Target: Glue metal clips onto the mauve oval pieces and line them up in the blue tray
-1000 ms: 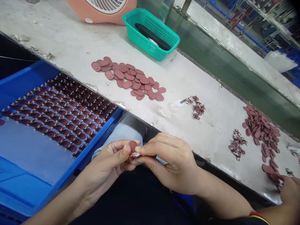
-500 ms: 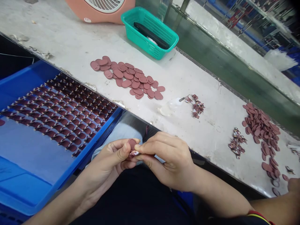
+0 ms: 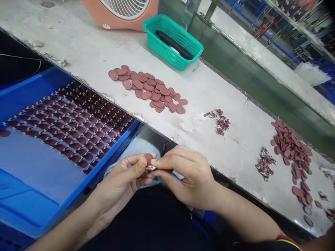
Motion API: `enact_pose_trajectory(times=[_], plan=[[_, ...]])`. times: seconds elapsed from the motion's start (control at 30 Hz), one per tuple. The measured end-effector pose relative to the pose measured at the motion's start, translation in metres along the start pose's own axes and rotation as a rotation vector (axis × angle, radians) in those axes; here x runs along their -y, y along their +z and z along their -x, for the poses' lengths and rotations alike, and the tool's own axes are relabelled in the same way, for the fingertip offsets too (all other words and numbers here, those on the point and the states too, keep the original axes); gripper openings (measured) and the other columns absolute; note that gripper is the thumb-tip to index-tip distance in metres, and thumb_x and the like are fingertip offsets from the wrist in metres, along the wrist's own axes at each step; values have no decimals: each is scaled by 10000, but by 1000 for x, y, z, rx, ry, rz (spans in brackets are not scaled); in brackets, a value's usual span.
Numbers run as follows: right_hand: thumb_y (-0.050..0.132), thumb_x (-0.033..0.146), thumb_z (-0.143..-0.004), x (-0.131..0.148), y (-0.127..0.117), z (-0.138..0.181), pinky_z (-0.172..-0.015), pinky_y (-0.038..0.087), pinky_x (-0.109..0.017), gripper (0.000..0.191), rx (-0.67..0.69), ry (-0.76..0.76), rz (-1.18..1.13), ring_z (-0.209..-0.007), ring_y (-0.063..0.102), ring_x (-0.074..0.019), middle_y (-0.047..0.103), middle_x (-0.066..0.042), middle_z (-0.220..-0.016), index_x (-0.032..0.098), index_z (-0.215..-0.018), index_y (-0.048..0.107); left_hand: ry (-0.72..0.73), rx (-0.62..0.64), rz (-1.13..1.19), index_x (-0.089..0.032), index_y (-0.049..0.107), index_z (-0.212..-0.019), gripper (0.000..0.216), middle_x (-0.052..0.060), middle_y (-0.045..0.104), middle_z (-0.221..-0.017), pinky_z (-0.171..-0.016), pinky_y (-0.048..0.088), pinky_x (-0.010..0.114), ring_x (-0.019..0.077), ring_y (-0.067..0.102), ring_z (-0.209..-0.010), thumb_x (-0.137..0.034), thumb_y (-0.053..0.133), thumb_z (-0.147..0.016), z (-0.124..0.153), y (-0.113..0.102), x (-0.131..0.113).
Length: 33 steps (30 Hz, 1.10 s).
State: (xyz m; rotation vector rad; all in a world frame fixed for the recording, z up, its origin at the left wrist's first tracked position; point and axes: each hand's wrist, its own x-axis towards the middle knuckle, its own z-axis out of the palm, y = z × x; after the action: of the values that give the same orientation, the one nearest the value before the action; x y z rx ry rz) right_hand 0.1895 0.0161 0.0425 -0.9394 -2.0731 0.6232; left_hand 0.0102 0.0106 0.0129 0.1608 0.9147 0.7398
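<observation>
Over my lap, my left hand (image 3: 131, 172) pinches a small oval maroon disc (image 3: 148, 158) between thumb and fingers. My right hand (image 3: 187, 176) meets it there, its thumb and forefinger closed on a small maroon-and-white piece (image 3: 150, 168) at the disc's lower edge. The fingertips partly hide how the two parts touch. Beyond my hands, a pile of maroon oval discs (image 3: 146, 87), some with small holes, lies on the worktable (image 3: 86, 52). A little heap of small patterned pieces (image 3: 223, 122) sits to its right, beside a clear bottle with a dark tip (image 3: 193, 120).
At left, a blue tray (image 3: 78, 188) holds rows of assembled maroon pieces (image 3: 75, 129). A green basket (image 3: 172, 42) with a black object stands near an orange fan (image 3: 123, 14). More discs (image 3: 293, 146) and patterned pieces (image 3: 265, 164) lie at right.
The view has shifted slightly, so the table things sit a little further right and lower. Both hands keep the same grip on the disc and small piece. Another person's hand at right has drawn back.
</observation>
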Motion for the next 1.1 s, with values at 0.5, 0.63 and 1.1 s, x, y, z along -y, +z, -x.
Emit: enact_pose_trajectory(times=[0.5, 0.63, 1.1], plan=[[659, 137, -919, 2, 2, -10, -693, 572, -262, 47, 78, -3, -3, -728, 683, -142, 746, -57, -825, 141, -953, 691, 6, 12, 39, -127, 786, -807, 395, -2, 712, -665, -550, 600, 142, 83, 651, -548, -336, 981, -534, 3, -11, -1], [671, 161, -923, 4, 1, -10, -736, 571, -262, 114, 101, 3, 17, -778, 688, -140, 754, -43, -894, 173, -1036, 678, -12, 48, 74, -146, 779, -831, 365, -4, 715, -660, -552, 603, 144, 96, 674, -565, -340, 960, -580, -1, -17, 2], [707, 205, -907, -3, 12, -19, -564, 478, -194, 240, 119, 181, -147, -691, 602, -107, 726, -22, -837, 209, -1147, 722, -27, 136, 164, -143, 745, -742, 345, 43, 767, -760, -532, 608, 151, 105, 696, -600, -379, 943, -587, -8, -33, -5]])
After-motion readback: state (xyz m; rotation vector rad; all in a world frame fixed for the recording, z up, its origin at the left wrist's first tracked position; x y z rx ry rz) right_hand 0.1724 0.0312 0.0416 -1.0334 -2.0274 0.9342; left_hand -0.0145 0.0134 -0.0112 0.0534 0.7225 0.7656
